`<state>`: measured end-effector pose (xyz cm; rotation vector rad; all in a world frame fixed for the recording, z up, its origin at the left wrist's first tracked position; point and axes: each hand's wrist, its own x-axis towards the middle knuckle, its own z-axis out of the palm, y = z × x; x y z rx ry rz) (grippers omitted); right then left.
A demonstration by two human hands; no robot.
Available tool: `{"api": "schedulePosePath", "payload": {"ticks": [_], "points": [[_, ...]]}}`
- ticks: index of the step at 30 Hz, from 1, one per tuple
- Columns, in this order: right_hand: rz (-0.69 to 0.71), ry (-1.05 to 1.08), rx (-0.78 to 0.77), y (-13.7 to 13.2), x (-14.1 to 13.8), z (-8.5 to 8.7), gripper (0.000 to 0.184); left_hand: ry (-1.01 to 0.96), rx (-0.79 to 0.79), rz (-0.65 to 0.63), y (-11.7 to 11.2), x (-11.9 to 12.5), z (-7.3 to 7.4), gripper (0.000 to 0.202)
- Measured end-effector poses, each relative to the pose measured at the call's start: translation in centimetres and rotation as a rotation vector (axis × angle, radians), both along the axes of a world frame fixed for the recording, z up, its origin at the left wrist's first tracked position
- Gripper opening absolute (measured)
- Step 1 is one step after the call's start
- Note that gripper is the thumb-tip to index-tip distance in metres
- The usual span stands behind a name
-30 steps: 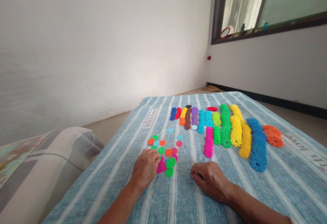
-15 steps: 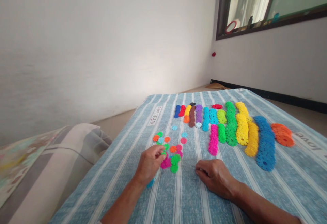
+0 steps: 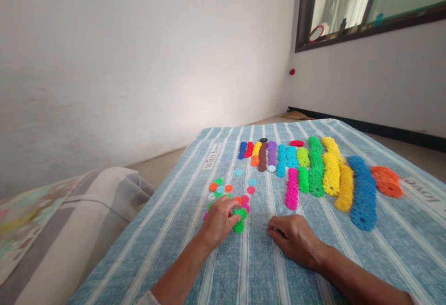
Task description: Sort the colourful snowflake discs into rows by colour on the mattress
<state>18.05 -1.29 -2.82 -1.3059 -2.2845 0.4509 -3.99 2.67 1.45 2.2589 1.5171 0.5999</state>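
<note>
My left hand [image 3: 221, 219] is over the scattered small plastic snowflake discs. Its thumb and forefinger are parted beside some green discs [image 3: 239, 225], and no disc shows between them. Other loose discs lie about it, among them an orange disc [image 3: 213, 187], a pink disc [image 3: 251, 190] and a pale blue disc [image 3: 239, 172]. Part of the pile is hidden under the hand. My right hand [image 3: 294, 237] rests on the striped cloth with its fingers curled in. What it holds, if anything, is hidden. Just beyond it lies a row of overlapping pink discs [image 3: 291, 189].
More overlapping rows sorted by colour spread to the right: green discs [image 3: 316, 168], yellow discs [image 3: 331, 172], large blue discs [image 3: 363, 198] and orange discs [image 3: 386, 182]. The striped cloth [image 3: 258, 268] covers the surface. A folded blanket [image 3: 94, 221] lies at the left.
My left hand has moved right across the scattered discs to the green ones, and its thumb and forefinger have parted. The right hand stays in place. The view has shifted slightly.
</note>
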Motion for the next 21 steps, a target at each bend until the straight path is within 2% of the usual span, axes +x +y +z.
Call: {"api": "schedulePosePath", "payload": {"ticks": [3, 8, 21], "points": [[0.005, -0.002, 0.007, 0.14, -0.03, -0.05, 0.020, 0.050, 0.000, -0.021, 0.02, -0.08, 0.15, 0.007], [0.004, -0.006, 0.016, 0.18, -0.07, -0.18, 0.020, 0.094, -0.005, -0.061, 0.05, 0.03, 0.29, 0.020], [0.004, -0.013, 0.014, 0.10, -0.06, 0.13, 0.020, 0.062, 0.038, -0.044, 0.45, 0.04, -0.35, 0.014]]}}
